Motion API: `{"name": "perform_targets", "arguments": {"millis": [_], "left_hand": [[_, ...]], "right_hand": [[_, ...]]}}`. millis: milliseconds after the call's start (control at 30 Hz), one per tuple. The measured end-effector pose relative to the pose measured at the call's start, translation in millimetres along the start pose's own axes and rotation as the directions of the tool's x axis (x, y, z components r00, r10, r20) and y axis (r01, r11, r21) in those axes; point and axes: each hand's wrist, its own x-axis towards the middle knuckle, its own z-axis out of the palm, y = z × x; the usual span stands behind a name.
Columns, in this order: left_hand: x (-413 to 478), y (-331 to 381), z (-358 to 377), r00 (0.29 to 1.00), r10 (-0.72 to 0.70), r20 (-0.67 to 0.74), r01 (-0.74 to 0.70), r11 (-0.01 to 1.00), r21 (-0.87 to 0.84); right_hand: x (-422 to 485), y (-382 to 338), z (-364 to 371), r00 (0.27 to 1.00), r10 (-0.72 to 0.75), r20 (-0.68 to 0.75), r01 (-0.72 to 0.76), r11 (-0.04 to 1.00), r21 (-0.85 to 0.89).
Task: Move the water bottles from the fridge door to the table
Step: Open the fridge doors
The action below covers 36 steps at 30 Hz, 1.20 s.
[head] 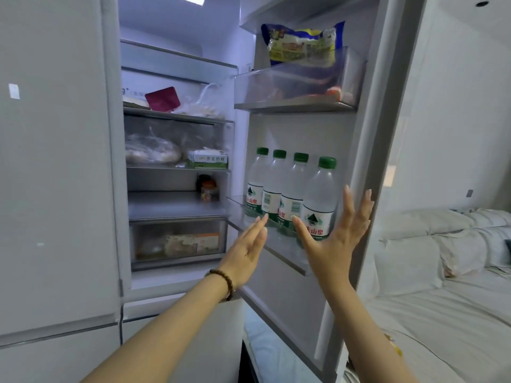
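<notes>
Green-capped water bottles (290,194), four in a row, stand upright in the clear door shelf (276,244) of the open fridge door (367,150). Relative to that shelf, the left hand (246,250) hovers just before its front lip, fingers straight and together, gripping nothing. The right hand (334,239) spreads open at the shelf's outer end, fingertips near the door's edge. Above the caps, open room reaches up to the upper bin (298,84) holding a snack bag (301,42).

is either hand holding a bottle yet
No, the left hand and right hand are both open in front of the four bottles, gripping none.
</notes>
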Motion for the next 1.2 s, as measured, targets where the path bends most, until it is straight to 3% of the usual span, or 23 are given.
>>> {"name": "perform_targets", "arguments": {"millis": [67,133,233,300,400,467,567,733,933,1133,1200], "left_hand": [[-7.8,-22.0,-27.1,0.996,-0.050,-0.072,0.052,0.998,0.024],[-20.4,-52.4,-59.7,0.979,-0.114,-0.166,0.123,0.992,0.041],[-49.4,-105.6,-113.8,0.917,-0.184,-0.353,0.256,0.952,0.169],[-68.3,-140.2,-150.8,0.867,-0.221,-0.446,0.372,0.883,0.285],[-84.9,-187.9,-200.8,0.803,-0.307,-0.511,0.552,0.707,0.441],[-86.2,-217.6,-228.8,0.792,-0.325,-0.516,0.590,0.621,0.516],[-77.6,-260.5,-265.6,0.805,-0.236,-0.545,0.566,0.584,0.582],[-58.8,-330.8,-295.2,0.839,0.000,-0.545,0.480,0.475,0.738],[-49.5,-369.0,-297.2,0.840,0.153,-0.521,0.427,0.408,0.807],[-47.2,-377.2,-294.9,0.833,0.149,-0.533,0.435,0.417,0.798],[-49.0,-374.5,-294.2,0.837,0.131,-0.531,0.438,0.418,0.795]], "right_hand": [[-9.0,-29.8,20.3,0.993,-0.116,0.005,0.114,0.988,0.105],[-25.8,-58.8,46.4,0.985,-0.148,0.090,0.115,0.947,0.299],[-64.0,-87.5,97.2,0.922,-0.022,0.386,-0.199,0.829,0.523],[-94.8,-93.3,142.2,0.774,0.126,0.620,-0.502,0.719,0.481],[-143.3,-95.2,214.9,0.427,0.344,0.837,-0.834,0.507,0.217],[-180.0,-96.3,259.8,0.246,0.398,0.884,-0.908,0.414,0.066],[-230.7,-107.5,318.2,0.081,0.418,0.905,-0.956,0.290,-0.048],[-287.4,-113.5,403.0,-0.243,0.395,0.886,-0.969,-0.049,-0.244],[-338.3,-116.4,455.5,-0.303,0.410,0.860,-0.950,-0.200,-0.240],[-356.3,-107.1,474.1,-0.347,0.358,0.867,-0.896,-0.399,-0.194],[-361.9,-105.2,475.2,-0.337,0.362,0.869,-0.892,-0.419,-0.171]]}}
